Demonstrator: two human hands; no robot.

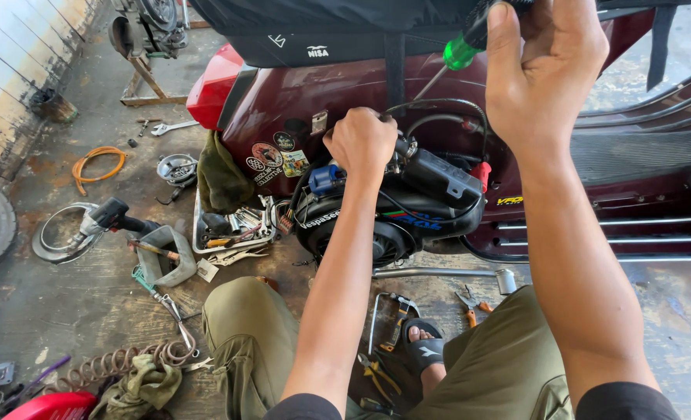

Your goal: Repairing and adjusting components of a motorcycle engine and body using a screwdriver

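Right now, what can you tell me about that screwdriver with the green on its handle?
The screwdriver has a black grip ending in a translucent green collar, then a thin bare metal shaft. It slants down and to the left toward the scooter's engine bay, its tip hidden among the black cables. The right hand wraps the top of the handle; the left hand grips a part just below the shaft.

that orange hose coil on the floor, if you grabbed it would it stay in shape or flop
The orange hose would probably sag and spread, since it lies in loose, uneven loops with nothing visibly tying them. It looks thin, so likely light for its spread. Lying flat on the concrete floor, it seems unlikely to roll, though a push might slide it.
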